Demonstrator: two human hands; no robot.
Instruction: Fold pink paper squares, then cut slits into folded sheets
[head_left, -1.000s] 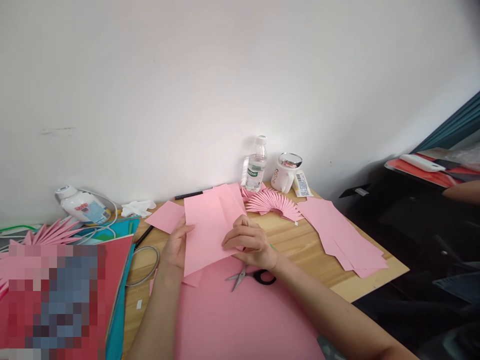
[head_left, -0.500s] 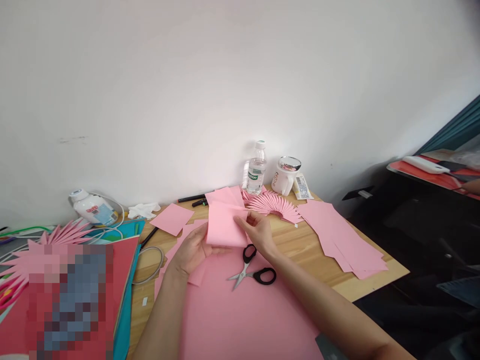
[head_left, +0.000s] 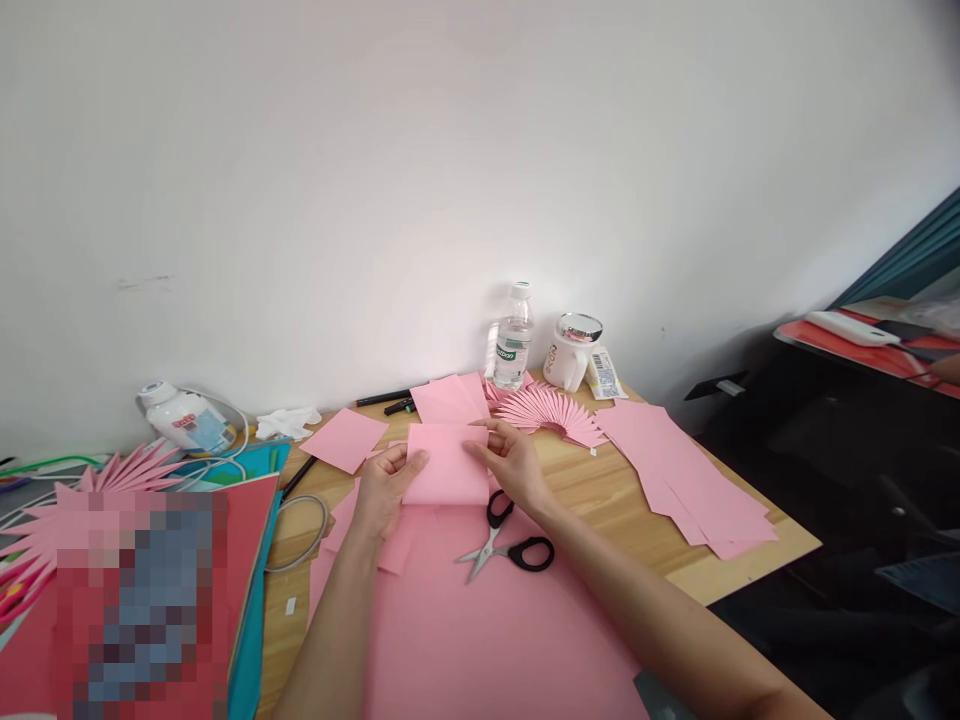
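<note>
Between my two hands is a piece of pink paper [head_left: 447,468], its face turned toward me. My left hand [head_left: 390,482] grips its left edge, thumb in front and fingers behind. At its upper right edge, my right hand [head_left: 510,458] pinches the paper between thumb and fingers. Just below it, black-handled scissors [head_left: 495,548] lie with blades apart on a large pink sheet [head_left: 495,640]. More cut pink paper [head_left: 345,440] lies left of my hands. A pleated pink paper fan [head_left: 549,410] stands beyond my right hand.
Long pink strips [head_left: 682,480] lie at the table's right side. A water bottle [head_left: 513,340] and a white mug [head_left: 573,352] stand by the wall. On the left are a white bottle [head_left: 187,415], a tissue [head_left: 286,422], a cable [head_left: 324,520] and a red board [head_left: 247,530].
The pink paper has come down slightly and left. My left hand has shifted from an open palm beneath it to a grip on its left edge. My right hand still pinches the right side.
</note>
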